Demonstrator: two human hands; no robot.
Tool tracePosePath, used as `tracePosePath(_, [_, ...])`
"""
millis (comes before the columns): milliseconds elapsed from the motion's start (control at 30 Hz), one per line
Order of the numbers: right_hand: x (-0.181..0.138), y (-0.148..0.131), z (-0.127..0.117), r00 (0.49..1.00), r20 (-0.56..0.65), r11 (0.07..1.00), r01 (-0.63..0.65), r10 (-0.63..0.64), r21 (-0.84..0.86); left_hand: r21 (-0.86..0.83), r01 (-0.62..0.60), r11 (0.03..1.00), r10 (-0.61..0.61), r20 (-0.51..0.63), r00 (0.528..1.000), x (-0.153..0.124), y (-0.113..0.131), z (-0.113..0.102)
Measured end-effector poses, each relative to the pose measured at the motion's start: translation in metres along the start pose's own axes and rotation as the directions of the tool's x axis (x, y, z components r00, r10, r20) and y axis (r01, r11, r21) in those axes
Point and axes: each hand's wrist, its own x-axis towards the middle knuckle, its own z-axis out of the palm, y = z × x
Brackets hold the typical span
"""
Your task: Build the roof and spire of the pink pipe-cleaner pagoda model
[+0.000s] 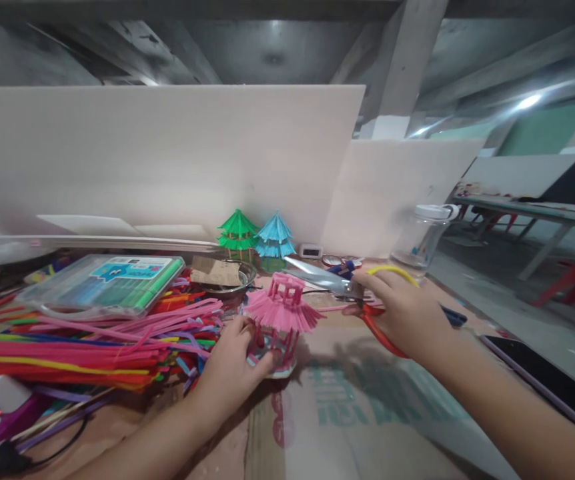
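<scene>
My left hand (232, 363) is closed around the base of a small pink pavilion model (280, 313) with a fringed roof, standing on a cardboard sheet (357, 407). My right hand (405, 310) grips scissors (327, 280) with red and yellow handles. Their blades point left and reach the top of the pink model's roof. A green pavilion model (238, 233) and a blue one (274, 237) stand behind, against a white board.
A thick pile of coloured pipe cleaners (92, 340) lies at the left, with a clear plastic case (105, 283) on top. A clear jar (422, 237) stands at the right, a dark tablet (552, 383) beyond my right forearm. White boards (167, 153) wall the back.
</scene>
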Motion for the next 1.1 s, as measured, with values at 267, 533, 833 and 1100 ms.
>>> tracePosePath(267, [0.005, 0.01, -0.002, 0.973, 0.085, 0.949, -0.229, 0.216, 0.217, -0.329, 0.116, 0.937, -0.138, -0.042, 0.99, 0.0, -0.014, 0.015])
tracePosePath(533, [0.005, 0.017, -0.005, 0.959, 0.143, 0.927, -0.274, 0.244, 0.255, -0.422, 0.064, 0.904, 0.016, 0.185, 0.983, 0.0, -0.011, 0.007])
tracePosePath(833, [0.007, 0.019, -0.014, 0.971, 0.14, 0.937, -0.227, 0.195, 0.264, -0.267, 0.057, 0.962, 0.0, 0.207, 0.978, 0.004, -0.017, 0.003])
tracePosePath(1100, [0.002, 0.001, -0.001, 0.999, -0.046, 0.983, 0.026, -0.018, 0.179, -0.091, 0.112, 0.989, -0.111, 0.024, 0.994, 0.003, -0.017, 0.006])
